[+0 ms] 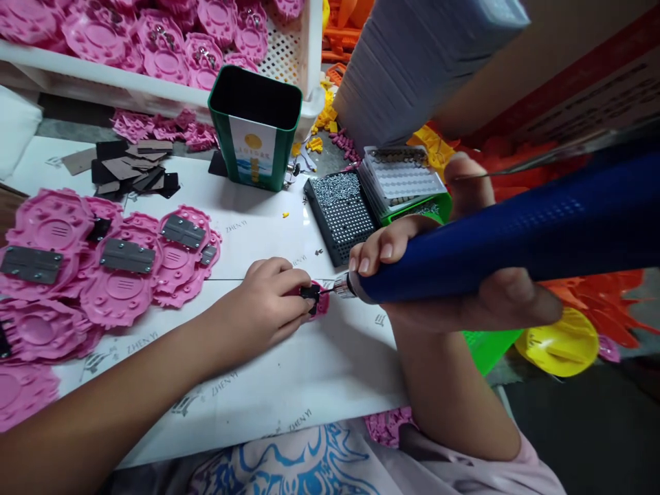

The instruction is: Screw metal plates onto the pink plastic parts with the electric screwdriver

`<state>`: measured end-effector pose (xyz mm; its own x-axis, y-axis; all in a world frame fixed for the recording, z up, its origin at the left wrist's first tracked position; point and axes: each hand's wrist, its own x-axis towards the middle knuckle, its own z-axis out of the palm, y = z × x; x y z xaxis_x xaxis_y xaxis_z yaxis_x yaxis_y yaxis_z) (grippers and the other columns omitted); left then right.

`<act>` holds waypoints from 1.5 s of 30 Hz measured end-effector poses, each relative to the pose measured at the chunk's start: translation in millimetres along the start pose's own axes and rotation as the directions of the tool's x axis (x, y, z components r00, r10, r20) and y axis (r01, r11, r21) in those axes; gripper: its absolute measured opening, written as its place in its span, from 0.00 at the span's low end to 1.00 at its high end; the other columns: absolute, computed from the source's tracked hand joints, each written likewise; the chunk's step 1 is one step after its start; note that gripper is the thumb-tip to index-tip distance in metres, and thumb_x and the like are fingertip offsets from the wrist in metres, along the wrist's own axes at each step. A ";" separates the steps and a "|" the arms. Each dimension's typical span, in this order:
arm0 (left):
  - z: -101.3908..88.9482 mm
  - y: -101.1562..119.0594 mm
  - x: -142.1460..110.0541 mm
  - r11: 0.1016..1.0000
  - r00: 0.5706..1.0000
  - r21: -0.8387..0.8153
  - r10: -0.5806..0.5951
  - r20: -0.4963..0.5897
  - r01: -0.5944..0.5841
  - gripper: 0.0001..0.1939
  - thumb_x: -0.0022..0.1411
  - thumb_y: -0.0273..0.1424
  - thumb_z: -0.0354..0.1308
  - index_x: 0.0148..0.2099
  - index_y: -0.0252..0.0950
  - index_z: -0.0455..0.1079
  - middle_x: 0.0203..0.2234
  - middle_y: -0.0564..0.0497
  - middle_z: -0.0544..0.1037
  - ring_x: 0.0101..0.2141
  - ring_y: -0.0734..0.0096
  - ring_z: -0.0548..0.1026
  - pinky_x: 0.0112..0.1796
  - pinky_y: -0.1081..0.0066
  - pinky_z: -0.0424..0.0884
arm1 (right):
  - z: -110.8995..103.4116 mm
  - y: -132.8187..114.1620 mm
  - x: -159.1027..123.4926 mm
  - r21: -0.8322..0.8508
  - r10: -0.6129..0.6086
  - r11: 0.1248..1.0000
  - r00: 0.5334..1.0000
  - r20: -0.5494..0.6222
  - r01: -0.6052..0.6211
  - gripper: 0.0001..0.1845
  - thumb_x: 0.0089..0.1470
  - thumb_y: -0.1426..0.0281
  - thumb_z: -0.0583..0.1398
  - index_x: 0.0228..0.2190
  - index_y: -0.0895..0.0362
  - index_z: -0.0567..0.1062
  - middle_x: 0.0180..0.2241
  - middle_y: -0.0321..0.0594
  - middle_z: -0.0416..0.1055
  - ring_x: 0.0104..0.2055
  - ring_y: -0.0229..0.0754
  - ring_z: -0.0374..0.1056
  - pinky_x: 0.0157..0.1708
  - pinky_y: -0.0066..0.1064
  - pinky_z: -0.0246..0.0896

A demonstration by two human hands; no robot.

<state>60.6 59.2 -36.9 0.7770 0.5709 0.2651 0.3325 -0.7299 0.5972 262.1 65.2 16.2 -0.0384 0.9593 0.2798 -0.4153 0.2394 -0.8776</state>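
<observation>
White sheeting covers the work surface [335,375], cluttered round its edges. At its middle, the left grip [276,302] pins a small pink part [323,302] down, fingers curled over it, a black plate [309,293] lying on top. From the right of the frame, the right grip [454,313] is wrapped round a blue driver [479,240], with thin metal tweezers [526,159] apparently tucked by a raised finger. The driver's bit [327,290] meets the plate, or nearly; contact is too small to confirm.

Judging by this, the piece is at its screwing stage; how many screws are in cannot be told. It lies under the left fingertips, just left of the driver's nose.

Just above sits the screw tray [335,220], near centre. At left, fitted parts [118,292] with screwed plates look finished. Loose plates [121,168] lie above them, so more probably remains. A green tin [252,148] stands upper centre; behind it, upper left, a white crate [311,48] holds many pink pieces [100,41], with no black plates that show.
</observation>
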 end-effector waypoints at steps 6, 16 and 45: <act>0.8 -0.1 -0.6 1.000 1.000 0.018 0.002 0.015 -0.003 0.14 0.71 0.28 0.49 0.38 0.35 0.76 0.43 0.45 0.76 0.43 0.60 0.66 0.45 0.59 0.64 | -3.7 -1.9 -0.6 0.010 0.023 1.000 0.998 0.064 -0.023 0.28 0.40 0.55 0.67 0.46 0.45 0.75 0.24 0.35 0.77 0.22 0.43 0.72 0.26 0.39 0.70; 1.9 0.2 -0.6 0.999 1.000 0.051 0.012 0.024 -0.013 0.11 0.70 0.27 0.52 0.38 0.35 0.76 0.44 0.45 0.76 0.44 0.60 0.66 0.46 0.58 0.65 | -4.7 -0.6 -1.6 0.038 0.079 0.996 0.993 0.089 -0.083 0.26 0.41 0.57 0.68 0.45 0.40 0.76 0.25 0.35 0.77 0.25 0.45 0.73 0.28 0.40 0.70; 0.7 1.4 -0.7 0.999 1.000 0.050 0.014 0.021 -0.015 0.12 0.70 0.29 0.51 0.42 0.37 0.77 0.44 0.46 0.76 0.41 0.62 0.67 0.44 0.60 0.65 | 4.9 3.5 -7.6 -0.115 -0.011 0.993 0.991 0.132 0.026 0.29 0.44 0.58 0.67 0.49 0.47 0.73 0.25 0.36 0.76 0.23 0.44 0.73 0.26 0.39 0.71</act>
<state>60.9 57.6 -36.8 0.7926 0.5525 0.2580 0.3468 -0.7565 0.5544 256.5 58.1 12.9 -0.1531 0.9284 0.3385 -0.3092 0.2803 -0.9087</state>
